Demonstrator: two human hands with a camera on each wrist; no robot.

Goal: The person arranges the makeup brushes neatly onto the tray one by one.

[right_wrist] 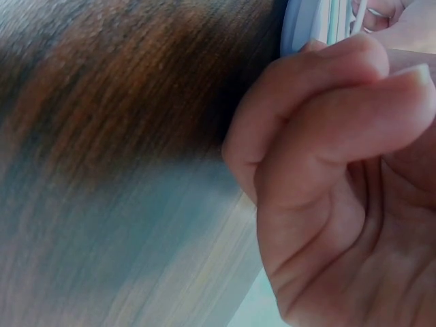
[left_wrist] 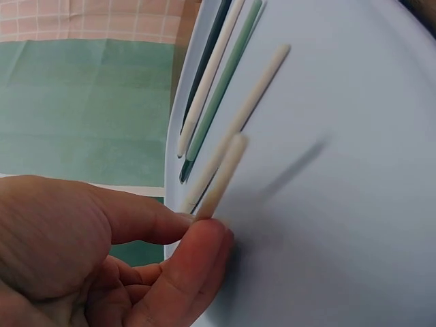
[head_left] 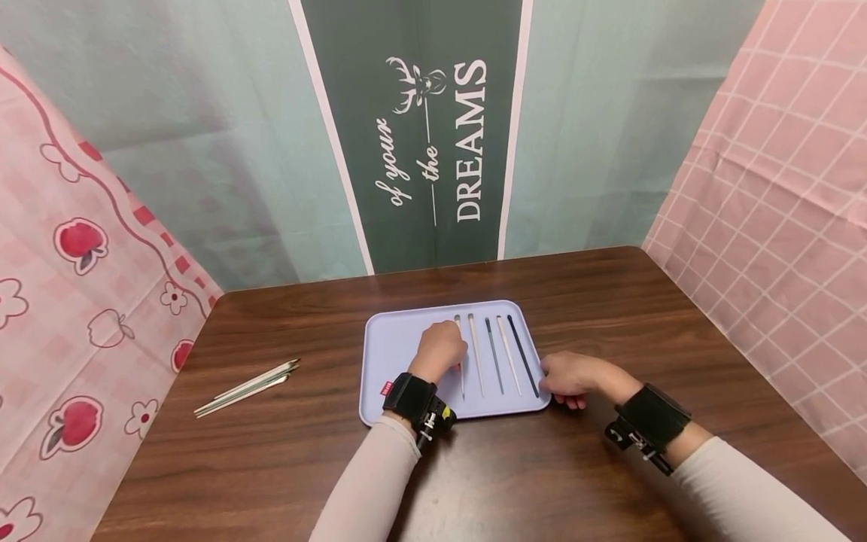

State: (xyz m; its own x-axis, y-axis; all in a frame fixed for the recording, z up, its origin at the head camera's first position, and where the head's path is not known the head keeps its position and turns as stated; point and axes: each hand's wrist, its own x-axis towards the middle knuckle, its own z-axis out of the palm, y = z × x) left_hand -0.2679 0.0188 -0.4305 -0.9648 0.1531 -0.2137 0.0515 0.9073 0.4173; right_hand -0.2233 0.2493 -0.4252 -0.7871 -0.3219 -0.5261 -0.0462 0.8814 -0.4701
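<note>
A pale lavender tray [head_left: 406,310] lies on the table. My left hand [head_left: 442,348] is over its middle and pinches a thin cream-handled brush [left_wrist: 225,174] between thumb and fingers, the handle end tilted up off the tray in the left wrist view. Beside it lie another cream brush [head_left: 476,354], a green brush [head_left: 496,354], a white one [head_left: 510,354] and a dark one [head_left: 523,354], roughly parallel. My right hand [head_left: 572,375] holds the tray's right rim near the front corner, fingers curled; its contact is mostly hidden in the right wrist view.
Several more slim brushes [head_left: 249,387] lie in a loose bundle on the brown wooden table [head_left: 305,467], left of the tray. A red label [head_left: 387,388] marks the tray's left part. Curtains [head_left: 582,150] hang behind the table and at both sides.
</note>
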